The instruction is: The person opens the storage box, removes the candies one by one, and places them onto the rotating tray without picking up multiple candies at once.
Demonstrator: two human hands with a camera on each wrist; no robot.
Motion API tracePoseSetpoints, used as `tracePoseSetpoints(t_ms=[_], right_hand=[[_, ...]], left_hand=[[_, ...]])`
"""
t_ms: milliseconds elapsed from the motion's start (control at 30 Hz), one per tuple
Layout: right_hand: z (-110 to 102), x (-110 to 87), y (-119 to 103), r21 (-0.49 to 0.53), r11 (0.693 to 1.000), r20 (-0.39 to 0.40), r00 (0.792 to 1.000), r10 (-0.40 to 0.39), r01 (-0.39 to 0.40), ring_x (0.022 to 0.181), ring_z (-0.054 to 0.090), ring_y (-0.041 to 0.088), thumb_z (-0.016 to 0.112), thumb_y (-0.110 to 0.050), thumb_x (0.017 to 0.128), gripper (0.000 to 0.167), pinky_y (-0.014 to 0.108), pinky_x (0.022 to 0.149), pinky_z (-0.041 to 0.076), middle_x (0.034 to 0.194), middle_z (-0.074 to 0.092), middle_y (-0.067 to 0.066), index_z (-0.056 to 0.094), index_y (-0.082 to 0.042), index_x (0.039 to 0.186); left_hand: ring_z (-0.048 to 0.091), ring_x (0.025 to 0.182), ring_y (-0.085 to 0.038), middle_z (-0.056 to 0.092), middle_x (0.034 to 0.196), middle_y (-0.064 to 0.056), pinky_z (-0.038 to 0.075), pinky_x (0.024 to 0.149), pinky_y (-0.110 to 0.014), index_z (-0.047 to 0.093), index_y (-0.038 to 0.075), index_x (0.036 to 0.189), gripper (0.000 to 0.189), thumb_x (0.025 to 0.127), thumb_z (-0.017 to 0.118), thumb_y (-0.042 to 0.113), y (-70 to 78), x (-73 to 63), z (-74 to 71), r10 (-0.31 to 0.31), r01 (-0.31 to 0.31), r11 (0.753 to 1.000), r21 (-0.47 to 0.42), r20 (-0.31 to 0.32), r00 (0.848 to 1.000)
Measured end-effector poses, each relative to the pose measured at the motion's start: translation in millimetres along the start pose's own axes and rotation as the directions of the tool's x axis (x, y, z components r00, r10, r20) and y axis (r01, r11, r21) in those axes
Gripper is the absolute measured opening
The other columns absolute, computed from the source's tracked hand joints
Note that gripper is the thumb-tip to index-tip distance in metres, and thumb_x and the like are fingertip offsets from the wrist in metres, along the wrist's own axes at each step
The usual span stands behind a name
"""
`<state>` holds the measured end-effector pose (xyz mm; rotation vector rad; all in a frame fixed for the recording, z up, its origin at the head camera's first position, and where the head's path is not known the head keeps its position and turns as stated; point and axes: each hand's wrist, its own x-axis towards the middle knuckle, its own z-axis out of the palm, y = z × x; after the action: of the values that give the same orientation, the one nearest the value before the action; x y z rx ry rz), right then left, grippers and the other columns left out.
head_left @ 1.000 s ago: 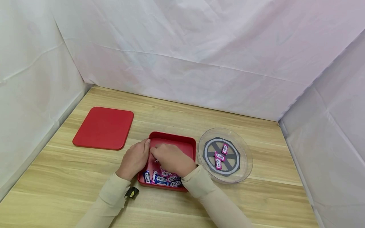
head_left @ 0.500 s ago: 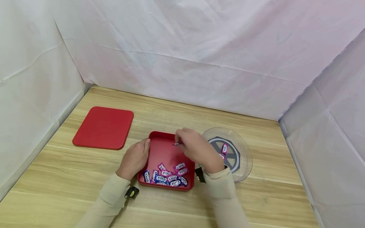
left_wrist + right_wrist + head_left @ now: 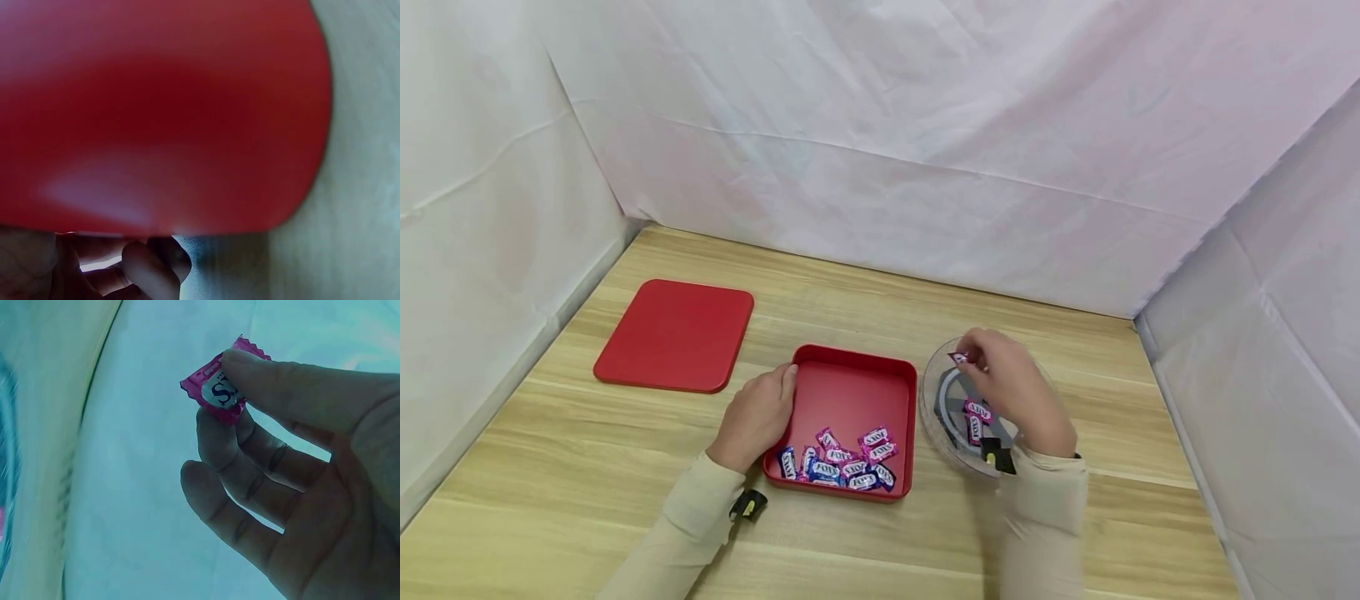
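Observation:
A pink-wrapped candy [image 3: 215,387] is pinched between the thumb and fingers of my right hand [image 3: 1017,387]. That hand hovers above the clear round bowl [image 3: 931,417], where other pink candies [image 3: 977,409] lie partly hidden under it. My left hand [image 3: 756,417] holds the left wall of an open red square box [image 3: 850,387], thumb at the rim. Several pink and blue wrapped candies [image 3: 839,455] lie along the box's near side. In the left wrist view the box's red outer wall [image 3: 162,125] fills most of the picture, with curled fingers [image 3: 150,269] below it.
A flat red lid [image 3: 673,335] lies on the wooden table [image 3: 842,558], to the left of the box. White cloth [image 3: 880,167] encloses the table at the back and both sides. A dark wheel-shaped pattern shows through the bowl's bottom.
My right hand has lifted a candy out of the red box and carried it rightward to above the bowl. The left hand stays at the box's left wall.

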<state>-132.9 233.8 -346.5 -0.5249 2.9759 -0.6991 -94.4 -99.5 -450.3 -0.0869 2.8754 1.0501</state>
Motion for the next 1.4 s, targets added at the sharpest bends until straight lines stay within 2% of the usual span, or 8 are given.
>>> tracePoseSetpoints(t_ms=[167,333,567,700,867,1000,1133,1400], right_hand=[[-4.2,-10.8,26.3,-0.018,0.998,-0.005,0.998,0.061,-0.061,0.084,0.064,0.024,0.073,-0.001,0.099,0.009,0.044,0.077,0.056,0.094,0.072,0.011,0.071,-0.001,0.107],[-3.8,-18.7,49.1,-0.003,0.992,0.009,0.992,0.128,-0.128,0.088,0.066,0.027,0.073,-0.002,0.099,0.01,0.046,0.08,0.058,0.097,0.073,0.014,0.071,0.0,0.108],[-2.3,-24.3,70.8,-0.028,0.979,0.093,0.975,0.201,-0.2,0.089,0.067,0.031,0.07,0.0,0.099,0.01,0.052,0.08,0.059,0.099,0.073,0.019,0.069,0.003,0.108],[-1.6,-26.4,77.6,-0.059,0.966,0.171,0.951,0.259,-0.253,0.094,0.068,0.032,0.071,-0.001,0.099,0.01,0.054,0.084,0.059,0.102,0.072,0.02,0.069,0.003,0.108],[0.1,-27.1,83.2,-0.064,0.958,0.251,0.924,0.287,-0.28,0.096,0.067,0.033,0.071,-0.003,0.1,0.007,0.052,0.084,0.058,0.103,0.072,0.02,0.069,0.001,0.106],[2.0,-27.5,84.6,-0.059,0.962,0.304,0.913,0.273,-0.268,0.094,0.066,0.03,0.072,-0.003,0.098,0.004,0.05,0.084,0.058,0.101,0.072,0.017,0.07,-0.002,0.102],[5.6,-28.1,86.0,-0.04,0.968,0.327,0.912,0.246,-0.247,0.093,0.065,0.028,0.072,-0.001,0.095,0.005,0.05,0.084,0.058,0.101,0.072,0.016,0.071,-0.002,0.1],[7.2,-27.7,87.8,-0.026,0.958,0.338,0.899,0.278,-0.287,0.098,0.066,0.03,0.068,0.004,0.093,0.012,0.05,0.089,0.058,0.103,0.073,0.016,0.072,-0.001,0.102]], left_hand=[[0.073,0.105,-0.039,0.074,0.108,-0.019,0.061,0.099,-0.061,0.067,0.0,0.136,0.045,0.118,0.04,0.031,1.0,-0.5,0.8,-0.008,0.008,1.0,-0.005,0.005,1.0],[0.073,0.107,-0.04,0.074,0.108,-0.019,0.061,0.099,-0.061,0.066,0.0,0.138,0.045,0.118,0.04,0.031,0.8,-1.1,0.2,-0.007,0.007,1.0,-0.001,0.006,1.0],[0.073,0.105,-0.039,0.074,0.106,-0.018,0.061,0.098,-0.061,0.067,0.0,0.136,0.044,0.118,0.04,0.031,0.4,-1.8,-0.5,-0.007,0.007,1.0,0.0,0.005,1.0],[0.073,0.11,-0.041,0.075,0.114,-0.021,0.06,0.101,-0.062,0.066,0.0,0.139,0.046,0.118,0.04,0.031,-0.1,-2.5,-0.8,-0.008,0.008,1.0,0.002,0.007,1.0],[0.071,0.12,-0.045,0.074,0.128,-0.023,0.057,0.104,-0.063,0.063,-0.001,0.144,0.048,0.118,0.039,0.031,-0.8,-3.5,-1.2,-0.007,0.007,1.0,0.001,0.008,1.0],[0.073,0.114,-0.043,0.075,0.121,-0.023,0.059,0.102,-0.062,0.065,-0.001,0.141,0.047,0.118,0.04,0.03,-1.2,-3.7,-0.8,-0.003,0.003,1.0,-0.003,0.002,1.0],[0.073,0.113,-0.043,0.075,0.12,-0.022,0.059,0.102,-0.062,0.065,-0.001,0.141,0.047,0.118,0.04,0.03,-1.2,-3.5,-0.8,-0.001,0.001,1.0,-0.005,0.0,1.0],[0.074,0.105,-0.039,0.075,0.111,-0.02,0.061,0.098,-0.062,0.067,0.0,0.137,0.045,0.118,0.04,0.031,-1.7,-2.6,-0.5,0.0,0.0,1.0,-0.004,-0.002,1.0]])
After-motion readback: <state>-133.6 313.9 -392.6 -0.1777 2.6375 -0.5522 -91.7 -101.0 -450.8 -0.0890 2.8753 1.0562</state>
